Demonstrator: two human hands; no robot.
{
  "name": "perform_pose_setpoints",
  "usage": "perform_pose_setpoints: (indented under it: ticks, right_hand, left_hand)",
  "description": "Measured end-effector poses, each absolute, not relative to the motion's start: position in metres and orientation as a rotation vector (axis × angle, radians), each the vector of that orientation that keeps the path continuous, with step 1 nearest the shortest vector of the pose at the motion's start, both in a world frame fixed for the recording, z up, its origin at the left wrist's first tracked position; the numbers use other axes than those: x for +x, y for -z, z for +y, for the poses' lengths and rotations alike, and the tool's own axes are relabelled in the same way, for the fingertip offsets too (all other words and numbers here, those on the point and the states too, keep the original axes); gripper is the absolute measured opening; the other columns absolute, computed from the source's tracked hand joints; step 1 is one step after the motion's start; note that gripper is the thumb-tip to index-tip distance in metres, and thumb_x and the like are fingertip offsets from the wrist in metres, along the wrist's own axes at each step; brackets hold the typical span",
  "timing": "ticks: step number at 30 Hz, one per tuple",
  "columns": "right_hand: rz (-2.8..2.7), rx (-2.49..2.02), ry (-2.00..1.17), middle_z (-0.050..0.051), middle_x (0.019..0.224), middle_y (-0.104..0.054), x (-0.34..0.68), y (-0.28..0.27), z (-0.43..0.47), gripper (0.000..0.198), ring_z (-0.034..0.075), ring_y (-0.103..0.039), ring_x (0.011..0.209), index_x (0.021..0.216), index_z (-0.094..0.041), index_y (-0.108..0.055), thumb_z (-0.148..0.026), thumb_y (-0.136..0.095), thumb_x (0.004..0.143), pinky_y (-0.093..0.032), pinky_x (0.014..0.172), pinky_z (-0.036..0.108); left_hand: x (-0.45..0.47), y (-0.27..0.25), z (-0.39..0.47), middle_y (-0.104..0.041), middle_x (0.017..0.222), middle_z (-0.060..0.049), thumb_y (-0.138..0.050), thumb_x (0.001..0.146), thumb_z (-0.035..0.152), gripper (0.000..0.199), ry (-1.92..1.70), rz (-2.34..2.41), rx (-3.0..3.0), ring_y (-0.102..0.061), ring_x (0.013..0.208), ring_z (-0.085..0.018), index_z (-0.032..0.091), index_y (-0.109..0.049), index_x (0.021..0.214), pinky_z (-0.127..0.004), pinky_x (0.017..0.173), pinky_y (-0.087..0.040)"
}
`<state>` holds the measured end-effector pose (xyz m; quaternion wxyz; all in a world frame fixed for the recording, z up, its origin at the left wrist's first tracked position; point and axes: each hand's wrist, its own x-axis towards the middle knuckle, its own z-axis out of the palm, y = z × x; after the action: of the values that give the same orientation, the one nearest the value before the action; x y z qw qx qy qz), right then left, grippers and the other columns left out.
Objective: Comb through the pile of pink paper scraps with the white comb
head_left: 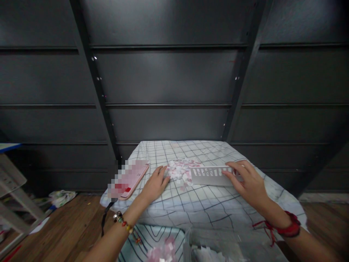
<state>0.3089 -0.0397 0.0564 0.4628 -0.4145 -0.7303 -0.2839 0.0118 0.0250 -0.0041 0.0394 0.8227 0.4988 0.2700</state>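
Note:
A heap of small white and pink pieces (pixel 180 170), like bits of paper or little packets, lies on the checked cloth. At its left edge rests my left hand (pixel 156 185), fingers stretched out and apart, their tips by the pieces. My right hand (pixel 249 182) pinches the right end of a flat grey slotted plate (pixel 208 179) between thumb and fingers. A row of slanted slots runs along the plate's far side. Its left end meets the heap. Part of its right end is hidden behind my fingers.
A pink phone (pixel 134 182), partly blurred, lies left on the cloth-covered table (pixel 188 198). Below the front edge are a blue striped tray (pixel 128 247) with pink pieces and a clear plastic bin (pixel 187 242) with white pieces. Dark panels (pixel 169 80) stand behind.

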Motion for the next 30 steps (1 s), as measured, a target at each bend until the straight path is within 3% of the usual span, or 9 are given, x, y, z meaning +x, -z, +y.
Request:
perform_pose_setpoints:
  ticks: [30]
  right_hand:
    - [-1.821,-0.993,0.79,0.002,0.076,-0.05,0.302,-0.056,-0.034,0.014,0.013,-0.052,0.066,0.095,-0.02,-0.055,-0.026,-0.053,0.082,-0.045,0.06,0.025]
  left_hand:
    - [0.013,0.001,0.022,-0.042,0.128,-0.015,-0.036,0.089,0.033,0.042,-0.825,1.533,2.494,-0.041,0.119,-0.025,0.013,-0.039,0.125,-0.041,0.099,-0.036]
